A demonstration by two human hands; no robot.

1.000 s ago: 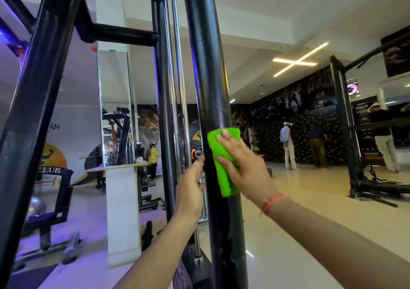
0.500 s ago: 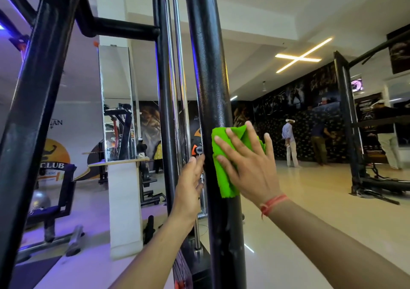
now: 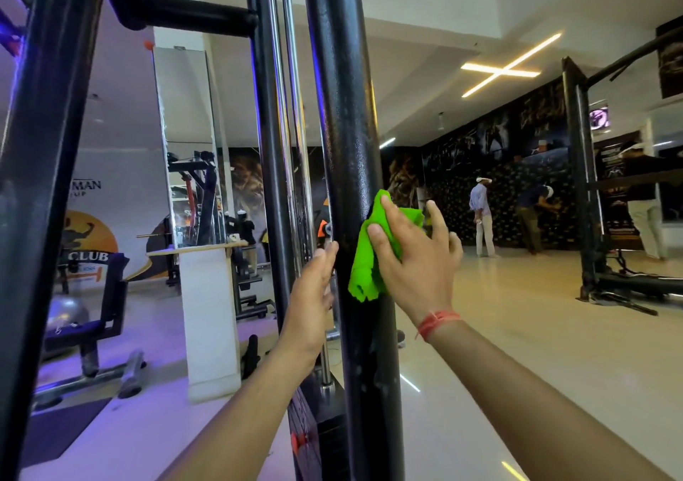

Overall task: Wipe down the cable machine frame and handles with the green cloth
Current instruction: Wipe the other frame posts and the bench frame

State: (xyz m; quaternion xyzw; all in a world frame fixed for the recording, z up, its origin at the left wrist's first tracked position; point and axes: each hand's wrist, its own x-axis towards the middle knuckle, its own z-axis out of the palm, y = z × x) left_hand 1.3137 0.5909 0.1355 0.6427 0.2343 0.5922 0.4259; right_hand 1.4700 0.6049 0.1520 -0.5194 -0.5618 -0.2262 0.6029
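Pressing the green cloth (image 3: 369,255) flat against the black upright post (image 3: 345,129), right hand (image 3: 410,259) splayed, left hand (image 3: 314,296) bracing open alongside

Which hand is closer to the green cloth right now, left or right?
Right. The right hand presses the green cloth flat against the black upright post. The left hand rests on the post's other side, not touching the cloth.

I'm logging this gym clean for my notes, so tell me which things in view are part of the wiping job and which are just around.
Part of the job:
green cloth, pressed on the post by the right hand
black upright post
left hand, resting against the post
chrome guide rods

Just around:
mirror pillar
weight bench
far rack
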